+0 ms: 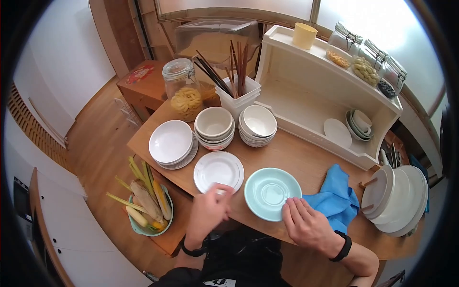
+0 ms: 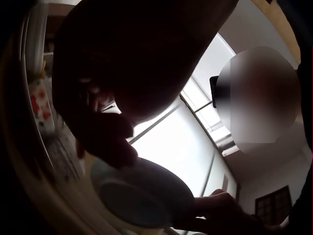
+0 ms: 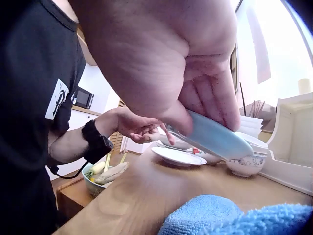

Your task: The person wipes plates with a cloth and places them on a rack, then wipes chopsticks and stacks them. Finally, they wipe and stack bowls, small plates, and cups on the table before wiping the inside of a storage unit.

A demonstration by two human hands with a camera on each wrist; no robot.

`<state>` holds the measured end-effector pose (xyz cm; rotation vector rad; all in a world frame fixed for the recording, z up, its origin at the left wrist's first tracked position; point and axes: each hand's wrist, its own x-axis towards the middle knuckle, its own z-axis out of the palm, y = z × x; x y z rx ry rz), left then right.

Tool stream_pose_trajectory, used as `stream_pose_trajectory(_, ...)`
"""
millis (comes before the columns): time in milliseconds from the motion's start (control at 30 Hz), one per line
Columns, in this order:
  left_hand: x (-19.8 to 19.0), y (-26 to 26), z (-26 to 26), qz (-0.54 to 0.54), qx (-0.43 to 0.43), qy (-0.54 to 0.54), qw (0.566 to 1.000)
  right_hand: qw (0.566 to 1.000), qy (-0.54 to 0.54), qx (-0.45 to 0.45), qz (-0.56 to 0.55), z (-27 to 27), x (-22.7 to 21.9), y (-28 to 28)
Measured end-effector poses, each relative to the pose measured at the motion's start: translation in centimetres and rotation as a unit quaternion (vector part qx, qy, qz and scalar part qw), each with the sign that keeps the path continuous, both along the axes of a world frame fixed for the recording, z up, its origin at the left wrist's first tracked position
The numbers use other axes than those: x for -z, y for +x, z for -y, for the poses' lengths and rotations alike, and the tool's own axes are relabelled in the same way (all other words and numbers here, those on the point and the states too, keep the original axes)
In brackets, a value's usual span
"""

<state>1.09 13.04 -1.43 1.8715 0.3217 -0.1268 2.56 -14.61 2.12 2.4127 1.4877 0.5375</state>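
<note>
A light turquoise plate (image 1: 272, 193) is held by my right hand (image 1: 308, 225), fingers over its right rim and thumb beneath. In the right wrist view the plate (image 3: 220, 139) is tilted and raised above the tabletop. My left hand (image 1: 210, 214), blurred in the head view, is to the left of the plate with nothing in its grasp. Its fingers look loosely bent in the right wrist view. Just beyond that hand lies a white plate (image 1: 218, 170) on the table. A crumpled blue cloth (image 1: 334, 196) lies to the right of the turquoise plate.
Stacked white plates (image 1: 170, 141) and bowls (image 1: 213, 122) stand behind on the wooden table (image 1: 296, 148). A white shelf unit (image 1: 306, 81) is at the back right. Plates in a rack (image 1: 401, 201) stand far right. A vegetable basin (image 1: 165, 227) sits lower left.
</note>
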Motion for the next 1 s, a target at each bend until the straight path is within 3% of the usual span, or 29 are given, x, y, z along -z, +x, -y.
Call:
stream_pose_trajectory(67, 0.4, 0.3, -1.7, 0.020, -0.124, 0.126, 0.984, 1.000, -0.001, 0.014, 0.004, 0.3, 0.0, 0.3)
stream_pose_trajectory(100, 1.2, 0.4, -2.6, 0.050, -0.156, 0.157, 0.974, 1.000, 0.000, 0.019, 0.004, 0.4, -0.1, 0.4)
stream_pose_trajectory(200, 2.0, 0.7, -3.7, -0.013, -0.199, 0.170, 0.965, 1.000, -0.016, 0.023, 0.009, 0.4, -0.2, 0.9)
stream_pose_trajectory(433, 4.5, 1.5, -5.7, -0.011, -0.103, 0.016, 0.994, 0.999, -0.044, 0.018, -0.013, 0.3, 1.4, 1.8)
stream_pose_trajectory(533, 5.9, 1.4, -6.0, 0.059, -0.117, -0.139, 0.982, 0.998, -0.057, 0.022, -0.011, 0.1, 1.8, 2.1)
stream_pose_trajectory(633, 5.6, 0.6, -6.1, 0.069, -0.116, -0.222, 0.966, 0.998, -0.057, 0.026, -0.004, 0.0, 2.5, 2.3)
stream_pose_trajectory(833, 3.4, 0.4, -3.8, 0.038, -0.039, -0.316, 0.947, 0.999, 0.005, -0.001, -0.040, -0.9, 3.6, 2.7)
stream_pose_trajectory(1000, 4.0, 2.0, -0.6, 0.018, 0.016, -0.316, 0.948, 0.998, 0.024, -0.021, -0.058, -1.2, 5.7, 3.0)
